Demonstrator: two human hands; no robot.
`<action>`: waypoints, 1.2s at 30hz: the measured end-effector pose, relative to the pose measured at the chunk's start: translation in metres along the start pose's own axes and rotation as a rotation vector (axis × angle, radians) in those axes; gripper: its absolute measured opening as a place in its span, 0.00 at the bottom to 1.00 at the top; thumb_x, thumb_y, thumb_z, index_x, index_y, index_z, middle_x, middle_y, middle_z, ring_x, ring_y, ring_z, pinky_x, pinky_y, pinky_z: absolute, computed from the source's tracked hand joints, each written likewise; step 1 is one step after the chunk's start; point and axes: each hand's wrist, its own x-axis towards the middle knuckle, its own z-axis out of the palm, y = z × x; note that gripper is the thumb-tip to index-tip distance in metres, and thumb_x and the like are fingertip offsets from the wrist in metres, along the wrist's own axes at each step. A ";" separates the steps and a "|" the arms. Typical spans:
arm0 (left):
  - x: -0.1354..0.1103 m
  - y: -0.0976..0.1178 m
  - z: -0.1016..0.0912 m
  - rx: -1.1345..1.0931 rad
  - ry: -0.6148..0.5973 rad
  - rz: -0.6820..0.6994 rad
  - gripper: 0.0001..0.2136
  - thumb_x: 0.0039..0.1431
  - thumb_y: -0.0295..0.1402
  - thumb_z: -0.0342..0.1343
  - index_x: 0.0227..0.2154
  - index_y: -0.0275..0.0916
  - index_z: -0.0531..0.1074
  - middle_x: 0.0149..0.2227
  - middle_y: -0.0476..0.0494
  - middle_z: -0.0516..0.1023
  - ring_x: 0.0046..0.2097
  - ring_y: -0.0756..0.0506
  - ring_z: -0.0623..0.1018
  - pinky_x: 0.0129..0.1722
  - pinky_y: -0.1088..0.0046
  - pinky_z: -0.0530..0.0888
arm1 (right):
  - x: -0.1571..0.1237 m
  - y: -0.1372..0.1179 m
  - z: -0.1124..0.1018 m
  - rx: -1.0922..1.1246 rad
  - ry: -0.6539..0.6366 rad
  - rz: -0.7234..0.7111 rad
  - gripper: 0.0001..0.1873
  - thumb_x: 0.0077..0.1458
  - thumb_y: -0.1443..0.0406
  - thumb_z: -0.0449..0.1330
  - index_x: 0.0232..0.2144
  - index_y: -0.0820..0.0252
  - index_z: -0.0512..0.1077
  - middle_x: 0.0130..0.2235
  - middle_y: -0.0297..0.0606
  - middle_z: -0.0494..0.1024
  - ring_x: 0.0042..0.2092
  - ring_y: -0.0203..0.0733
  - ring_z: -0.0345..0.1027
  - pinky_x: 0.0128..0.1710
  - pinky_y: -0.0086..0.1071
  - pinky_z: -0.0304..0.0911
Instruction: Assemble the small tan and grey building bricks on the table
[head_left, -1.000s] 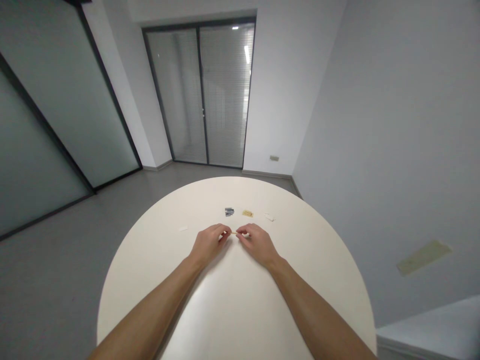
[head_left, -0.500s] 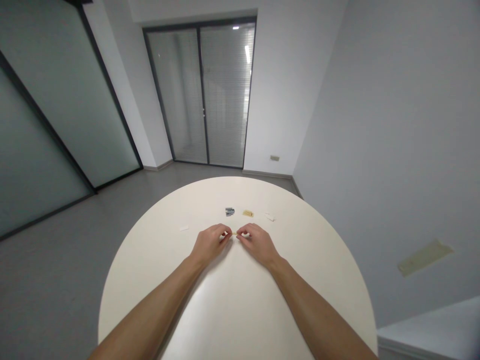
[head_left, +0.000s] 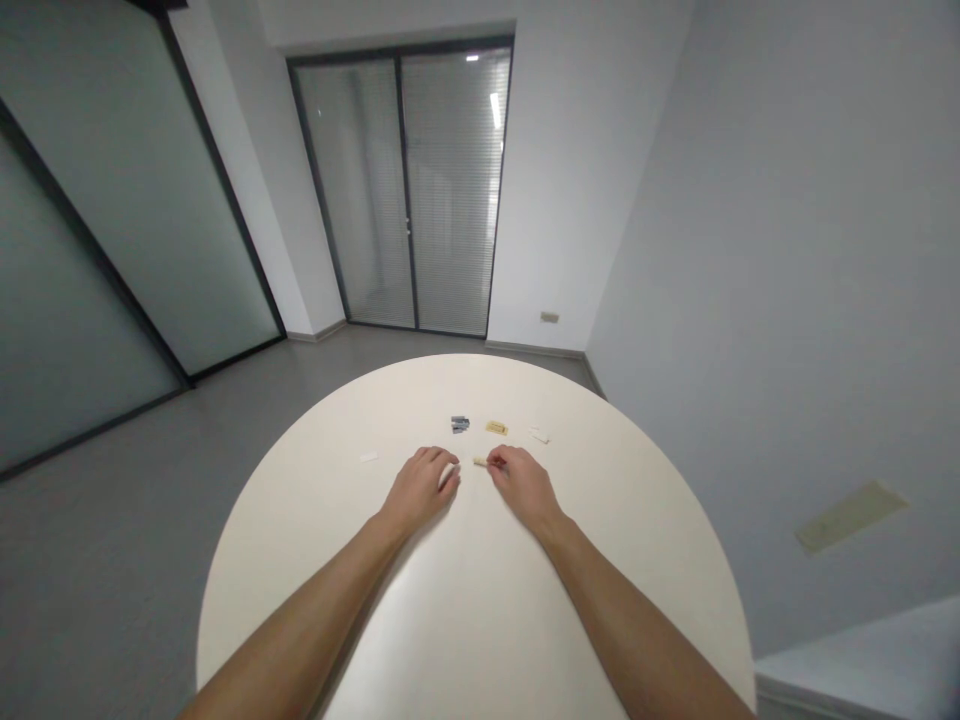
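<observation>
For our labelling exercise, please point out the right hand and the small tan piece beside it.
Right hand (head_left: pixel 523 490), head view, back of the hand.
Small tan piece (head_left: pixel 480 461), head view, its middle.

The pale stick and grey pieces are too small to be identified. The tabletop is cut off below.

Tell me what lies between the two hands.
In the head view, a short tan stick lies between the left hand and the right hand, nearer the right.
</observation>
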 end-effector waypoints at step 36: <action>-0.002 -0.002 0.001 0.022 -0.033 0.007 0.08 0.62 0.30 0.51 0.42 0.41 0.73 0.48 0.41 0.74 0.51 0.41 0.72 0.52 0.63 0.69 | 0.003 0.007 0.003 -0.204 -0.026 -0.081 0.19 0.63 0.66 0.52 0.55 0.60 0.69 0.56 0.46 0.71 0.55 0.48 0.62 0.56 0.40 0.58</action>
